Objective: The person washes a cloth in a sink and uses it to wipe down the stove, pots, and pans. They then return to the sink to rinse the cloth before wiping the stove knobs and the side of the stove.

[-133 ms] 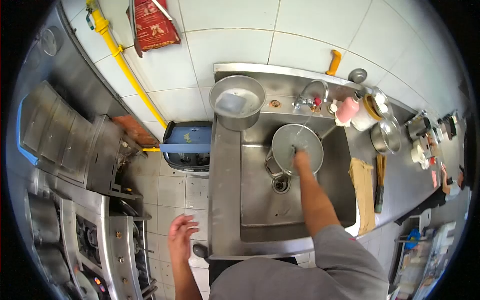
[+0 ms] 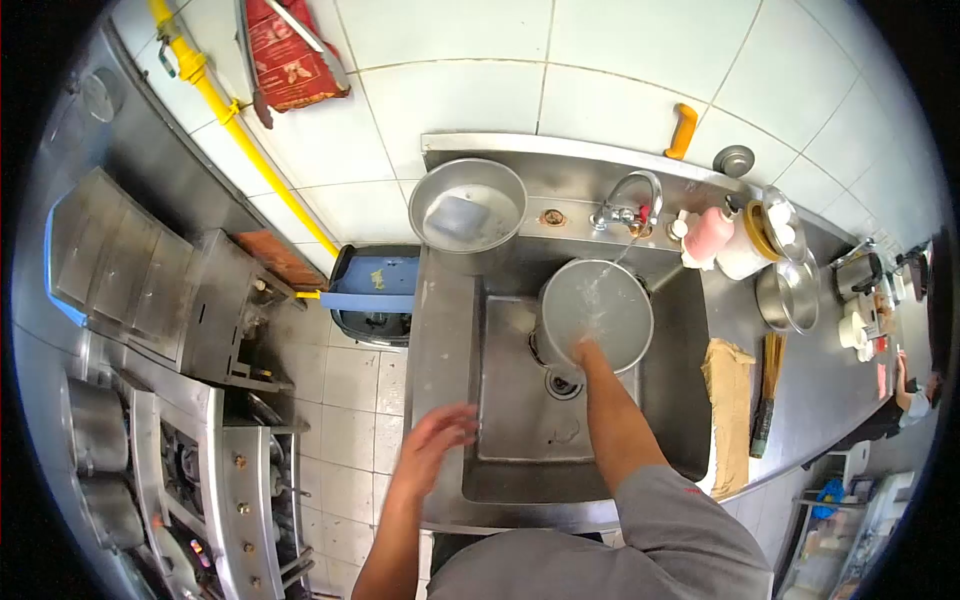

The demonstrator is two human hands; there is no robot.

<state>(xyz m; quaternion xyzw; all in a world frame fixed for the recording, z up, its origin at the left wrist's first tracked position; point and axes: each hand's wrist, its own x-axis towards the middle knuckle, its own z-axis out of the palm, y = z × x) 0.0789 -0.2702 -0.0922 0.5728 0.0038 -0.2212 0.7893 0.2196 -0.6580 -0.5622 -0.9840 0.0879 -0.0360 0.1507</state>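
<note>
Pot (image 2: 637, 331) in sink (image 2: 520, 400), around right hand (image 2: 586, 352), grip hidden, left hand (image 2: 437, 440) loosely spread

The left hand (image 2: 440, 438) has swung in from above the floor (image 2: 350, 430) to the desk's (image 2: 440, 345) left side, its fingertips near the sink's (image 2: 520, 435) left edge. The right hand (image 2: 588, 352) has drawn back towards the pot's (image 2: 555, 358) near rim. The pot now overlaps the far part of the drain (image 2: 566, 389), which earlier showed whole.
</note>
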